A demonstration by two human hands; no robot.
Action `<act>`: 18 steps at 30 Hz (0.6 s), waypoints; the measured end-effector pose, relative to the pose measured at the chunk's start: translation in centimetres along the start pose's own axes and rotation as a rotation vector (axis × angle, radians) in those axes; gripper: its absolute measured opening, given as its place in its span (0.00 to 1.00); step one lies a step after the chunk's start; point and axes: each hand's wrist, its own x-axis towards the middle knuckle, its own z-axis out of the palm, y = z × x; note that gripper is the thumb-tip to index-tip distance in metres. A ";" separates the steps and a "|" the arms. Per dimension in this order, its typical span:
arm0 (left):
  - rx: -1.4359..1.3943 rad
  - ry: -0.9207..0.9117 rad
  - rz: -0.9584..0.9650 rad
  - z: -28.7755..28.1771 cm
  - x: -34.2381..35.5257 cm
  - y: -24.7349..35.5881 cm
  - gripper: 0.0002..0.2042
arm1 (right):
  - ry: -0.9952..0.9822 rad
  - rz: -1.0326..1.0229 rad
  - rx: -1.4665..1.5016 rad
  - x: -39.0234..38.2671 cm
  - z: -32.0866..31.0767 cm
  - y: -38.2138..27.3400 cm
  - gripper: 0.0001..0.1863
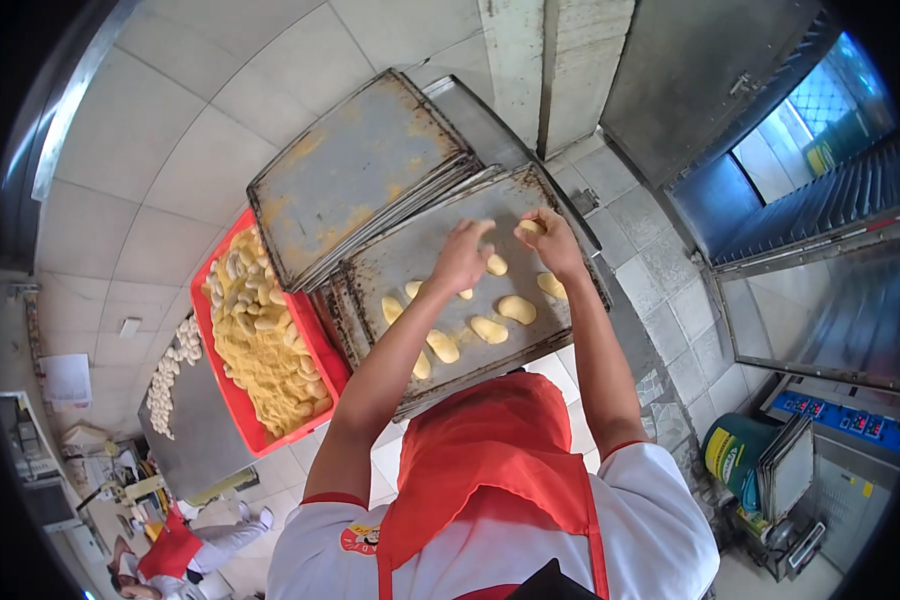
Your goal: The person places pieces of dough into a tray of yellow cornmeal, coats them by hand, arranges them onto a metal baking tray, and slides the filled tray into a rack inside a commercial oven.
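The right grip (553,240) pinches a dough piece (532,227) over the tray (410,262) beneath it, blur hides whether the left grip (460,258) beside it holds anything, and a careless release could press that piece against neighbouring pieces (517,309), sticking them together.

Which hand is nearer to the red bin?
The left. The left hand is over the tray, to the bin's right; the right hand, pinching a dough piece, is farther right.
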 end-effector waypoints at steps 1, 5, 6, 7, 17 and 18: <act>0.346 -0.078 0.169 0.5 0.2 -0.7 0.20 | 0.082 -0.005 -0.026 0.2 -0.3 0.8 0.17; 0.471 -0.296 0.096 1.9 0.8 -2.9 0.18 | 0.258 -0.214 -0.705 -0.4 -0.3 2.8 0.17; 0.453 -0.178 0.173 1.9 0.4 -3.4 0.16 | 0.250 -0.220 -0.702 -0.8 0.0 1.4 0.17; 0.428 -0.067 0.255 2.2 -0.1 -3.6 0.15 | 0.263 -0.162 -0.661 -1.6 -0.1 0.4 0.15; 0.434 -0.169 0.233 -2.1 -4.5 -7.0 0.21 | 0.051 -0.170 -0.931 -1.1 6.6 3.8 0.08; 0.417 -0.102 0.171 -1.5 -4.7 -7.4 0.23 | 0.134 -0.195 -0.887 -1.2 7.9 4.0 0.05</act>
